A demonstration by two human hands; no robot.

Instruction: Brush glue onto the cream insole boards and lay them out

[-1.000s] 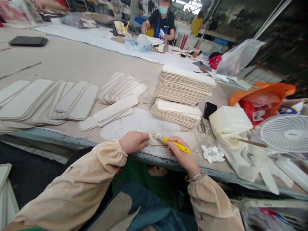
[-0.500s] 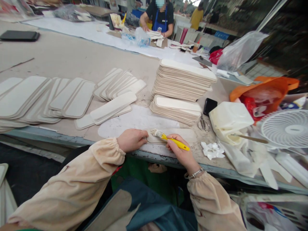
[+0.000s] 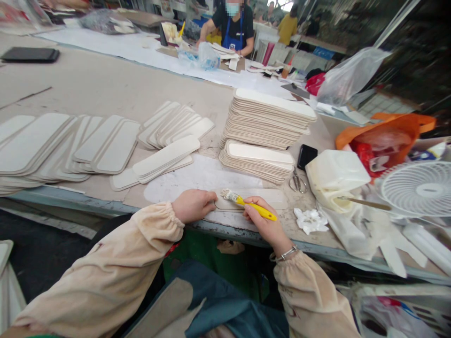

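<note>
My right hand [image 3: 262, 217] grips a yellow-handled brush [image 3: 259, 209], its whitish bristles pointing left. Under the bristles, near the table's front edge, lies a flat rounded panel [image 3: 271, 199] in off-white. My left hand [image 3: 195, 205] is closed at the panel's left end, thumb and fingers pinching its edge; the fingertips are partly hidden. Beneath the panel a white paper sheet [image 3: 207, 173] covers some of the table. Just beyond, a tall stack of similar panels [image 3: 268, 119] stands behind a shorter stack [image 3: 259, 162].
Fanned panels [image 3: 112, 145] spread over the left side. To the right are scissors [image 3: 298, 182], a black box-like object [image 3: 307, 156], crumpled tissue [image 3: 310, 220], a white plastic container [image 3: 338, 169], a fan [image 3: 423, 188] and an orange bag [image 3: 387, 129]. Across the table a co-worker [image 3: 232, 28] handles pieces.
My hands, the brush and the panel look nearly unmoved. Across the table, the co-worker's arms and body have shifted slightly.
</note>
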